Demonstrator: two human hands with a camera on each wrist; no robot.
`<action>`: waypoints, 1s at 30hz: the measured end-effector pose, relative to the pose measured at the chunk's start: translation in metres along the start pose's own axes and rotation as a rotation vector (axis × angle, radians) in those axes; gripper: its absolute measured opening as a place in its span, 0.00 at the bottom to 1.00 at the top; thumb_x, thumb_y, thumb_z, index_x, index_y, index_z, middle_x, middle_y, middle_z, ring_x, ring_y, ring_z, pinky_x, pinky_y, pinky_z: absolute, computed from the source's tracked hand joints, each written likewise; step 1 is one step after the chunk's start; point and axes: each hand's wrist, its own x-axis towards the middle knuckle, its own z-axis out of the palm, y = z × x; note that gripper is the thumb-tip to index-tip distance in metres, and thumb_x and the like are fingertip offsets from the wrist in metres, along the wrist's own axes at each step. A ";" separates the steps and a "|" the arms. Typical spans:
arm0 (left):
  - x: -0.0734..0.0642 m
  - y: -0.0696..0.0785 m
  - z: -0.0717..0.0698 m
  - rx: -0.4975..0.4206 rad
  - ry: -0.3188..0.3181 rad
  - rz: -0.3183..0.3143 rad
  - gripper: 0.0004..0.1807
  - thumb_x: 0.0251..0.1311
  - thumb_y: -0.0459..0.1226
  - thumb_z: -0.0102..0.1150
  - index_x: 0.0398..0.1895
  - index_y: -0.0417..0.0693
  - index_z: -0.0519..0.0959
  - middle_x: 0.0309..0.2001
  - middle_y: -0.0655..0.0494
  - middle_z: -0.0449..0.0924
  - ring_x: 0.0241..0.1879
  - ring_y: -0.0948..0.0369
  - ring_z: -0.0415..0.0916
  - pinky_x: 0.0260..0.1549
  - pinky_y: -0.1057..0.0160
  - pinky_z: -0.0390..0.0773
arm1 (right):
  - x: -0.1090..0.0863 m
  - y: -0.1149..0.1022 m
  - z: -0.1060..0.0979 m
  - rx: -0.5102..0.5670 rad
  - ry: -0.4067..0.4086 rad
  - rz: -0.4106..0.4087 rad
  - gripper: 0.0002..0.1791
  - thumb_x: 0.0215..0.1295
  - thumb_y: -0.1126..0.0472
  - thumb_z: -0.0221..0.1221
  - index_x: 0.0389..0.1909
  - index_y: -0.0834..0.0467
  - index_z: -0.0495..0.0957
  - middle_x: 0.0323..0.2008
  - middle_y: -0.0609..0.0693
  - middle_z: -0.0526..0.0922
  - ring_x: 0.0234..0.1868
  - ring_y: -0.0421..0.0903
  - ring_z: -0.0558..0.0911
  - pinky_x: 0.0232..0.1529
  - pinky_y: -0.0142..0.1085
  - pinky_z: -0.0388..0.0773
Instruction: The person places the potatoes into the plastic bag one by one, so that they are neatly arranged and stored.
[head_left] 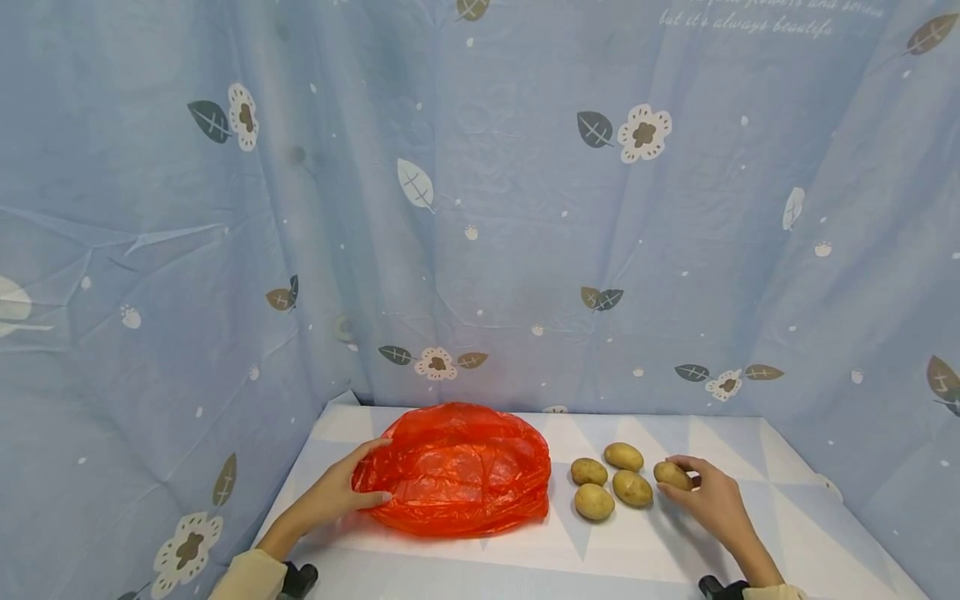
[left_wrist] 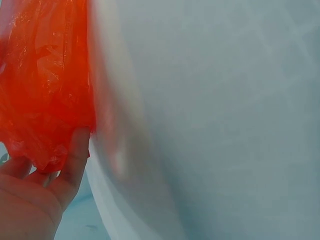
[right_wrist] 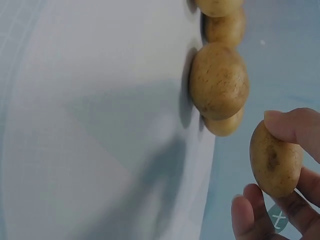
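A red plastic bag [head_left: 465, 475] lies on the left half of the table with its wide mouth spread. My left hand [head_left: 345, 487] grips the bag's left side, thumb at the near edge and fingers at the far edge. In the left wrist view, the fingers [left_wrist: 75, 157] press against the crumpled plastic. On the right, my right hand [head_left: 708, 496] pinches a potato [head_left: 672, 476] between thumb and fingers. The right wrist view shows this held potato [right_wrist: 276, 159] apart from the others, raised over the table, with a dark mark on its side.
Several other potatoes [head_left: 632, 488] sit in a cluster between the bag and my right hand. The white table [head_left: 540, 554] has pale triangle shapes. A blue patterned curtain [head_left: 510, 250] hangs behind it and along both sides.
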 end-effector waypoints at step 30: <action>0.001 0.000 0.002 0.000 0.019 -0.029 0.48 0.54 0.47 0.78 0.77 0.60 0.64 0.74 0.45 0.65 0.69 0.43 0.67 0.62 0.39 0.74 | 0.002 -0.028 0.012 0.182 -0.062 0.024 0.33 0.55 0.48 0.77 0.59 0.58 0.81 0.57 0.61 0.82 0.45 0.50 0.84 0.35 0.34 0.82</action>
